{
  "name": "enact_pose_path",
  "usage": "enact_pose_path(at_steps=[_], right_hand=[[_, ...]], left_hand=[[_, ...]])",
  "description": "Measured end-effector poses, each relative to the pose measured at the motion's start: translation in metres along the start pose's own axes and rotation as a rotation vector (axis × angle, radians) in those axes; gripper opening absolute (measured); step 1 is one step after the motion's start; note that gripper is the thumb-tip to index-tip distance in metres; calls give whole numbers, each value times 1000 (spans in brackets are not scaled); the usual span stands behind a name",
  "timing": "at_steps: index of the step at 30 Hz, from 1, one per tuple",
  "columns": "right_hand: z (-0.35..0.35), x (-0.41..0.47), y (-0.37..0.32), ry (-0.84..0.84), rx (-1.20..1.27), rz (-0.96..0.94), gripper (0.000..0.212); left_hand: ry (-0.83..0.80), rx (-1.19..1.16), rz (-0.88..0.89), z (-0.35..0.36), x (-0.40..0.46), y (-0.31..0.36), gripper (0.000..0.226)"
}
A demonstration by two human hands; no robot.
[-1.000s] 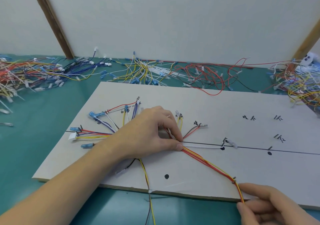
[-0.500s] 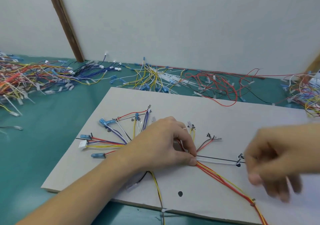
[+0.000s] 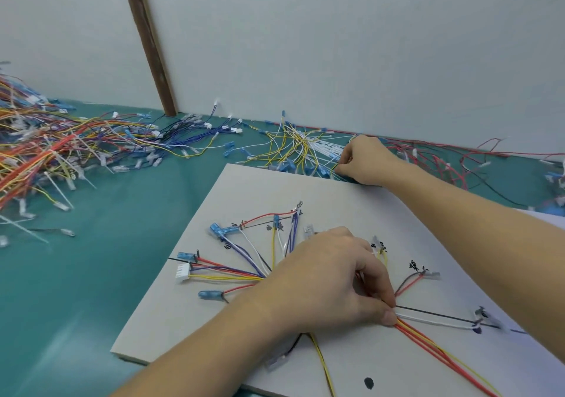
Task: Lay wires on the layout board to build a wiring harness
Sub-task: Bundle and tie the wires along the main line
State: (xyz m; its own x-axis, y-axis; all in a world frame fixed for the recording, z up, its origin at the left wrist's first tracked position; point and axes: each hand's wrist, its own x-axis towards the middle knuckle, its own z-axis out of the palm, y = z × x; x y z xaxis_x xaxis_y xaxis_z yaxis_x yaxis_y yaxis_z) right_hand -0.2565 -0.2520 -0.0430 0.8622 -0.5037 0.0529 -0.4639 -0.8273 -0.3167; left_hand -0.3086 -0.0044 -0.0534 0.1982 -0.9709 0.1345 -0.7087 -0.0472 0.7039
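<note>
Head view looks down on a teal-covered bench pushed up against a plain white wall, with a brown wooden post leaning up it. Loose wire piles sit all along the back: a big multicoloured heap on the left, a yellow and white bunch in the middle, red wires off to the right. The layout board, pale grey with black marks and a black line drawn on it, lies flat on the bench. Left hand sits on the board with thumb and forefinger pinched together on the wire bundle, right where the fan of wires meets. From there red, yellow, purple and white leads spread left to blue terminals and a white connector, and a red and yellow run goes off toward the bottom right. Right hand is stretched past the board's far edge into the yellow and white bunch, fingers curled down among the wires; can't really tell if it actually has one gripped.
</note>
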Motion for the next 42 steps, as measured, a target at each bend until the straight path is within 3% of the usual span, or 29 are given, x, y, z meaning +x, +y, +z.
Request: enact_pose_path(at_steps=[6,14,19,25,28,31,36,42], right_hand=[[5,4,0,-6,-191,-71,16],[-3,11,2,-215,-472,-88,33],[-13,8,8,-226,-483,-61,31],[-11,7,-2,-113,-238,-143,16],[-3,8,-7,-89,-258,-132,25],[-2,12,-8,-100,-308,-128,14],[-3,17,-7,-180,-430,-147,38],[-6,18,5,-246,-531,-137,38]], left_hand=[[6,26,9,0,0,0,14],[7,11,-3,-1,-1,-1,15],[3,20,-4,0,-1,-1,15],[7,22,-8,0,0,-1,14],[5,19,-7,1,-1,0,14],[4,16,1,0,-1,0,14],[7,18,-1,0,-2,-1,14],[16,25,12,-1,-2,-1,14]])
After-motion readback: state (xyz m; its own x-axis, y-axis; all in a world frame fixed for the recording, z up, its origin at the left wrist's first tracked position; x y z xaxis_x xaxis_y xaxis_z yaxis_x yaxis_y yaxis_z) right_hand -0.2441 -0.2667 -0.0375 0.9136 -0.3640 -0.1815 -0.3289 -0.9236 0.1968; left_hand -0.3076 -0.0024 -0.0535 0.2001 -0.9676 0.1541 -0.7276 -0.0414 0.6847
